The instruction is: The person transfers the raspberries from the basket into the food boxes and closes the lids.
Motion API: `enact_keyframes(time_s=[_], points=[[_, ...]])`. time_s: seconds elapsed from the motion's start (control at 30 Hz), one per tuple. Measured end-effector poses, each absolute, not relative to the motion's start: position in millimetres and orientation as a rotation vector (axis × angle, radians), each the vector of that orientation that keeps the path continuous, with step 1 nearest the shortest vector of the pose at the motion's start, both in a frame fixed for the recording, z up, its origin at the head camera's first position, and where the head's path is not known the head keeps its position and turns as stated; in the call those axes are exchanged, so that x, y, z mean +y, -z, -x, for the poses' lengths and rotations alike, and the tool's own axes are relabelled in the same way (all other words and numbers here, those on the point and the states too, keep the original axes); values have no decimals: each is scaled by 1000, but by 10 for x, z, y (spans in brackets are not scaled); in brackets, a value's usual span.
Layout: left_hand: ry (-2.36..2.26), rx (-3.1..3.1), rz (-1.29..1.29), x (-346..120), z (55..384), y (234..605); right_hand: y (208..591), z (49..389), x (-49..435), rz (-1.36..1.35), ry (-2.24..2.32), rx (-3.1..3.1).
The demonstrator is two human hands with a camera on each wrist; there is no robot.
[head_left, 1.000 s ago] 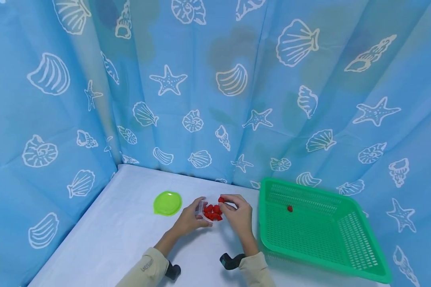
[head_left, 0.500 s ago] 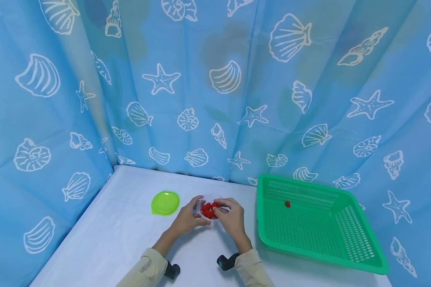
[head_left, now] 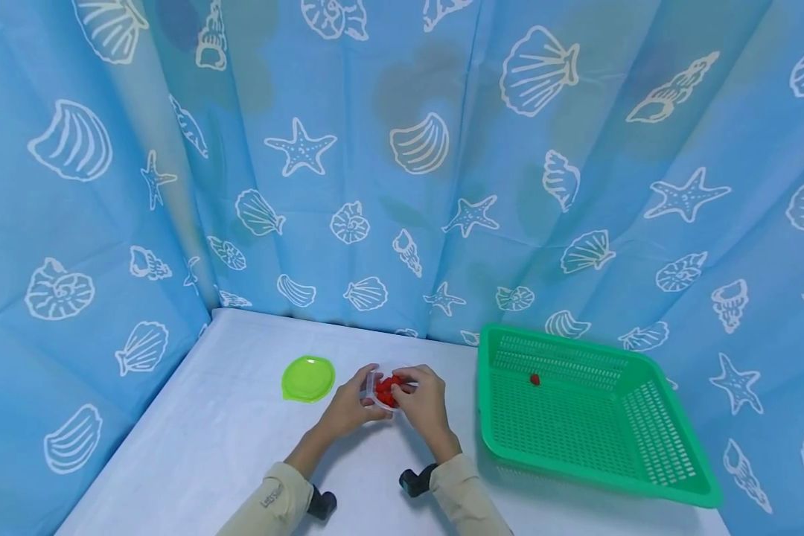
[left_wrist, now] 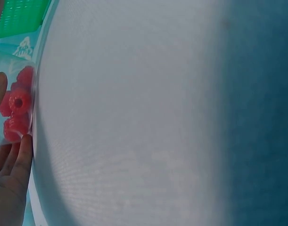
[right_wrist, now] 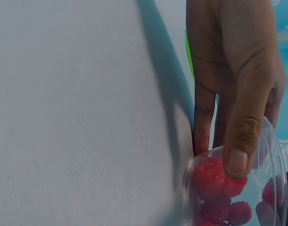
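Observation:
A small clear plastic cup [right_wrist: 214,153] holds several red raspberries [left_wrist: 20,101]. My left hand [head_left: 345,412] grips the cup's left side, tilting it above the white table. In the right wrist view, a thumb [right_wrist: 245,132] presses on the clear wall. My right hand [head_left: 425,406] reaches over the rim, its thumb and fingertips curled inside the cup. Between these fingertips sits a raspberry [right_wrist: 269,191], partly hidden by the wall and fingers. In the left wrist view, fingers [left_wrist: 22,162] touch the cup's lower edge.
A green lid [head_left: 309,379] lies on the white table [head_left: 194,439], left of the cup. To the right stands a green mesh basket [head_left: 576,478] with one loose raspberry [head_left: 534,380] in it. A blue seashell curtain [head_left: 375,179] hangs behind the table.
One second ago my right hand pinched a raspberry above the cup's right rim. It has since moved left and down into the cup. My left hand keeps its grip.

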State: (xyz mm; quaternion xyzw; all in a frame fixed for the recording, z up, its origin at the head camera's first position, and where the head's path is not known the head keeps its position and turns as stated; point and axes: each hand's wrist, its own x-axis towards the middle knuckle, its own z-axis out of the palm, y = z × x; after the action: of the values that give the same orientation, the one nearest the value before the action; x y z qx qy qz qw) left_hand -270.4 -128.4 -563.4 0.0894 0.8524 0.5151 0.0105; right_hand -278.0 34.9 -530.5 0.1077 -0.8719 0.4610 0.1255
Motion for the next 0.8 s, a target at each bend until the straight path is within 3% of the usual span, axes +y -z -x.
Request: enact_keyframes(time_s=[0.8], points=[[-1604, 2672, -260, -1272, 2689, 5607, 5292, 2769, 300, -302, -1206, -2626]])
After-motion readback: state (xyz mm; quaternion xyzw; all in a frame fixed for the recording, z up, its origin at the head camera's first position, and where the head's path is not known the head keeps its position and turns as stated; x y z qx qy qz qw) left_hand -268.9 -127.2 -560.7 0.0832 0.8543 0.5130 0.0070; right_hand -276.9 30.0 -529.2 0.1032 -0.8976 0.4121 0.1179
